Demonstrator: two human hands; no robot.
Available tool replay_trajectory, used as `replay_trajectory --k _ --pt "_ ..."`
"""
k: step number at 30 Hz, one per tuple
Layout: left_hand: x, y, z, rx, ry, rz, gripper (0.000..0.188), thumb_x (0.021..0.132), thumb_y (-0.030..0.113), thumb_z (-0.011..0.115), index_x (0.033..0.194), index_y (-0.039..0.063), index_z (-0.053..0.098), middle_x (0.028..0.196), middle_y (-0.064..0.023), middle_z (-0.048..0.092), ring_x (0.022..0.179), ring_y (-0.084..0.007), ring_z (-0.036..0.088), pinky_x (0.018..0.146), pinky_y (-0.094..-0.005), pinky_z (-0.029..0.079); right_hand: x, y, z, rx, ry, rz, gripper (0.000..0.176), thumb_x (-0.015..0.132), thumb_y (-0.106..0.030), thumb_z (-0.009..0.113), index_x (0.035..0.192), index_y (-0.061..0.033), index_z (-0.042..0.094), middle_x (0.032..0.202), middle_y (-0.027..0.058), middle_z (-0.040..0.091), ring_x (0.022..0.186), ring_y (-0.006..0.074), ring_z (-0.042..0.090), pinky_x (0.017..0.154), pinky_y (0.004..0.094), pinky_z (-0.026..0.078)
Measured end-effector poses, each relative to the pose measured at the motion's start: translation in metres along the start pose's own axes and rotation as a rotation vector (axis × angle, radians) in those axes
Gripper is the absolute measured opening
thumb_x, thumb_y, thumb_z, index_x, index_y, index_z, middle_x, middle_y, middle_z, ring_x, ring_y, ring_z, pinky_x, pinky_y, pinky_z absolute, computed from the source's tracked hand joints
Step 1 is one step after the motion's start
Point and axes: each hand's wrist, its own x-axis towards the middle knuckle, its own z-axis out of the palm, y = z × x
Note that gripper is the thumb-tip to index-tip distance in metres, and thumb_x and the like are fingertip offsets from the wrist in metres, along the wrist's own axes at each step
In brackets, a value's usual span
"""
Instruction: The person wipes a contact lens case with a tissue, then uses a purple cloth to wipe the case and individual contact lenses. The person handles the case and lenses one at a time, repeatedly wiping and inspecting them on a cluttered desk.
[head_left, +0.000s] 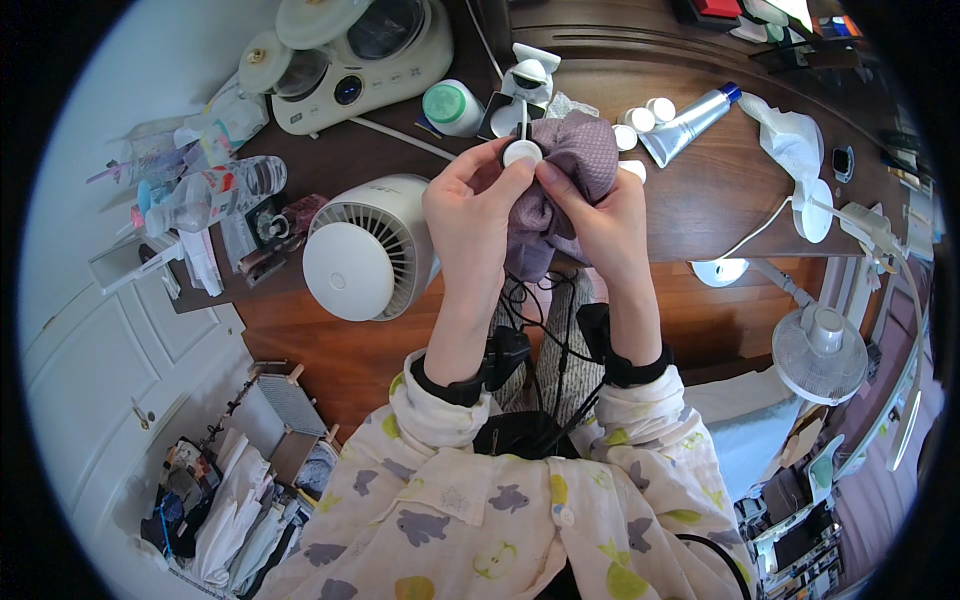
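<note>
My left hand (472, 199) grips a small white disc with a black rim (523, 152), held up above the desk's front edge. A thin white stem or cable (524, 118) runs from its top; which of these it is I cannot tell. Bunched in my right hand (600, 214) is a mauve waffle-weave cloth (574, 146), whose lower end hangs down between my wrists. My right thumb and the cloth meet the disc's right side. Just beyond the hands stands a small white device (529, 79) beside a black square piece (504, 115).
Left of my hands is a white fan-like appliance with a slatted side (349, 270). Behind it stand a green-lidded jar (445, 103) and a cream countertop cooker (360, 82). Small white-capped containers (639, 120) and a silver tube (690, 124) lie right. Black cables (536, 322) hang below.
</note>
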Motion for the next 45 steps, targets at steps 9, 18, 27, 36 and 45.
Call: replay_trajectory --k 9,18,27,36,45 --pt "0.0002 -0.0003 0.0016 -0.053 0.018 -0.021 0.028 0.076 0.002 0.066 0.101 -0.007 0.059 0.088 -0.0075 0.062 0.077 -0.0088 0.058 0.072 -0.0192 0.045 -0.0001 0.0012 0.0005 0.000 0.009 0.008 0.018 0.080 -0.014 0.066 0.085 0.0031 0.063 0.071 0.0033 0.063 0.064 0.0074 0.056 0.058 0.0230 0.045" --pt "0.0001 -0.0005 0.0036 -0.065 0.024 -0.010 0.027 0.075 0.003 0.066 0.100 -0.007 0.060 0.085 -0.0061 0.063 0.075 -0.0074 0.057 0.070 -0.0180 0.045 -0.0005 0.0021 -0.0002 -0.016 0.018 0.012 0.017 0.080 -0.013 0.066 0.085 0.0030 0.064 0.070 0.0033 0.063 0.063 0.0073 0.056 0.057 0.0229 0.045" --pt "-0.0011 -0.0010 0.0016 -0.080 -0.005 -0.020 0.027 0.077 0.002 0.064 0.101 -0.007 0.059 0.089 -0.0081 0.062 0.078 -0.0090 0.058 0.073 -0.0194 0.045 -0.0004 0.0016 -0.0003 0.016 0.021 -0.004 0.017 0.080 -0.013 0.066 0.084 0.0034 0.064 0.070 0.0034 0.063 0.062 0.0069 0.055 0.057 0.0223 0.045" --pt "-0.0012 -0.0025 0.0030 -0.090 0.008 -0.018 0.027 0.076 0.003 0.066 0.100 -0.008 0.059 0.084 -0.0054 0.062 0.074 -0.0069 0.056 0.069 -0.0177 0.045 -0.0013 0.0037 -0.0001 0.013 0.032 -0.011 0.018 0.080 -0.014 0.066 0.083 0.0035 0.063 0.068 0.0033 0.063 0.062 0.0072 0.055 0.056 0.0231 0.045" --pt "-0.0004 -0.0024 0.0020 -0.070 -0.003 -0.024 0.027 0.076 0.003 0.066 0.100 -0.008 0.059 0.085 -0.0051 0.061 0.075 -0.0068 0.057 0.069 -0.0177 0.045 -0.0017 0.0048 -0.0008 -0.008 0.024 -0.012 0.019 0.080 -0.015 0.066 0.083 0.0037 0.063 0.068 0.0038 0.062 0.061 0.0077 0.055 0.057 0.0235 0.045"
